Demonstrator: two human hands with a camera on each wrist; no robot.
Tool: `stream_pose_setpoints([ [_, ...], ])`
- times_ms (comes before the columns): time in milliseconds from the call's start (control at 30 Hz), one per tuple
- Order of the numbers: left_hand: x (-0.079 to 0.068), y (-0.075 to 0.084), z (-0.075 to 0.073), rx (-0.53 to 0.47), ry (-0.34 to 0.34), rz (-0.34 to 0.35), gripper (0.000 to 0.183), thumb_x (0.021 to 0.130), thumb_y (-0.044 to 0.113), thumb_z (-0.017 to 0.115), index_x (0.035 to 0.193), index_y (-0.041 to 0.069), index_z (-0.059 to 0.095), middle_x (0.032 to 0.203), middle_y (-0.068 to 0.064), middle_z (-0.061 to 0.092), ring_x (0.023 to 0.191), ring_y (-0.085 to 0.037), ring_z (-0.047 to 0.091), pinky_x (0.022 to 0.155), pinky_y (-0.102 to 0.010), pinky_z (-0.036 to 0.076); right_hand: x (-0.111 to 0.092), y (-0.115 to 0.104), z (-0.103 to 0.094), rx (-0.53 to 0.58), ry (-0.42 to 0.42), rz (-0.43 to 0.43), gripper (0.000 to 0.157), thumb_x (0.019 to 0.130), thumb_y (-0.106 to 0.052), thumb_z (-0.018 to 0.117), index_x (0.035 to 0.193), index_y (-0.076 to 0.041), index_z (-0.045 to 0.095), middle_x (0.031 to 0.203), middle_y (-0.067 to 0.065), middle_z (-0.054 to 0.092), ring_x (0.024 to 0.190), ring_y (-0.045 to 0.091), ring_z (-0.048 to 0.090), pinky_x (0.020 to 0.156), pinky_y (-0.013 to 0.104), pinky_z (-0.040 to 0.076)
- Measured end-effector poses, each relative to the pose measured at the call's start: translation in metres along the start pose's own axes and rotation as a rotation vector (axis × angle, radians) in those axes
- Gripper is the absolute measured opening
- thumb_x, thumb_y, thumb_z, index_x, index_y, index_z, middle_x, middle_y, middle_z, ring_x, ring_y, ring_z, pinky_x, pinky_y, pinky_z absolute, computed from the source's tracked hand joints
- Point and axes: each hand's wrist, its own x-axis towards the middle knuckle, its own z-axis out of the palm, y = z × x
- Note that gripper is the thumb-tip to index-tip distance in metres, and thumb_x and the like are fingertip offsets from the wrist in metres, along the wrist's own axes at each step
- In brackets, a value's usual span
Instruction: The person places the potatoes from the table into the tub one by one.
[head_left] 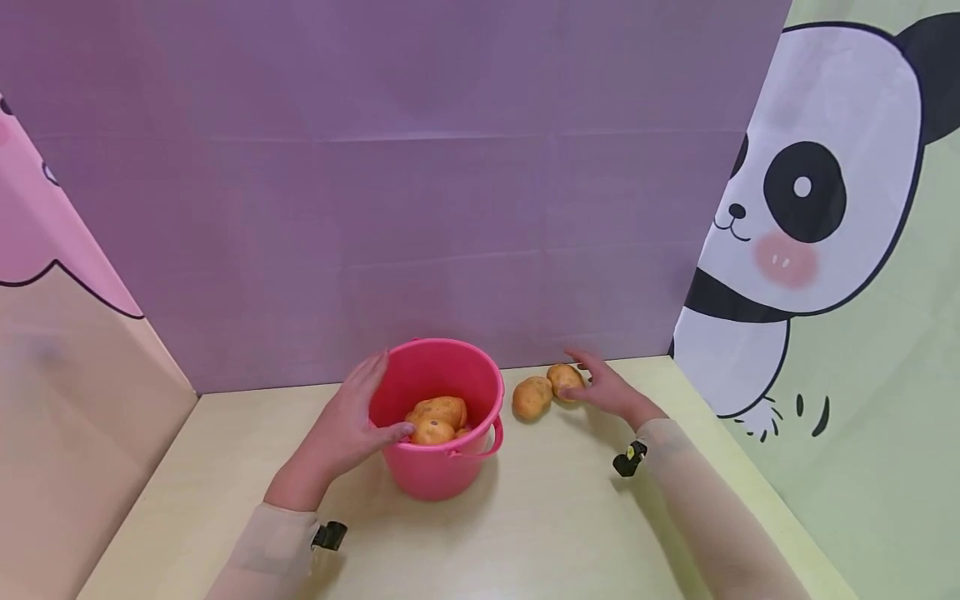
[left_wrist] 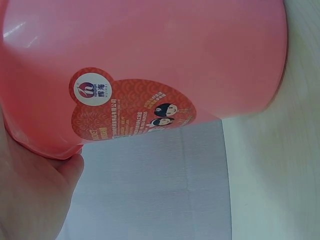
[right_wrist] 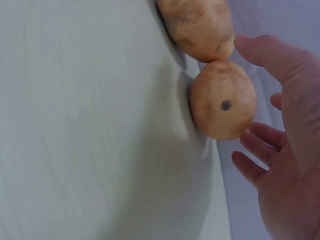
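A pink plastic bucket (head_left: 438, 479) stands upright on the table with several potatoes (head_left: 438, 412) inside. My left hand (head_left: 348, 421) holds its left side by the rim, thumb across the near edge. Up close in the left wrist view, the bucket wall (left_wrist: 150, 45) bears a red label (left_wrist: 130, 107). To the bucket's right, two potatoes lie side by side, one nearer the bucket (head_left: 532, 398) and one farther right (head_left: 564, 380). My right hand (head_left: 611, 392) is spread around the farther potato (right_wrist: 222, 100), thumb and fingers apart and fingertips close to its skin.
The pale wooden table (head_left: 555, 517) meets a purple backdrop (head_left: 450, 208) just behind the potatoes. A panda-printed panel (head_left: 825, 250) borders the right side and a pink and beige panel (head_left: 67, 375) the left. The bucket's pink handle (head_left: 495, 442) hangs at its right front.
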Motion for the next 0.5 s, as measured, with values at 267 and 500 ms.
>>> stream_pose_setpoints([
  [267,-0.001,0.001,-0.001,-0.002,0.003,-0.004,0.127,0.082,0.05,0.095,0.178,0.011,0.022,0.18,-0.018,0.026,0.163,-0.047,0.025,0.099,-0.069,0.06,0.007,0.017,0.012,0.069,-0.001,0.05,0.091,0.098,-0.023,0.084,0.172,-0.004,0.034,0.171,0.026,0.038,0.146,0.047,0.049,0.124,0.064,0.039],
  [500,-0.001,0.002,-0.002,-0.004,-0.004,-0.001,0.126,0.083,0.051,0.094,0.178,0.011,0.021,0.18,-0.018,0.026,0.163,-0.047,0.025,0.1,-0.068,0.06,0.006,0.017,0.018,0.074,0.006,0.103,0.09,0.098,-0.026,0.084,0.173,-0.011,0.036,0.171,0.025,0.039,0.146,0.044,0.051,0.125,0.061,0.04],
])
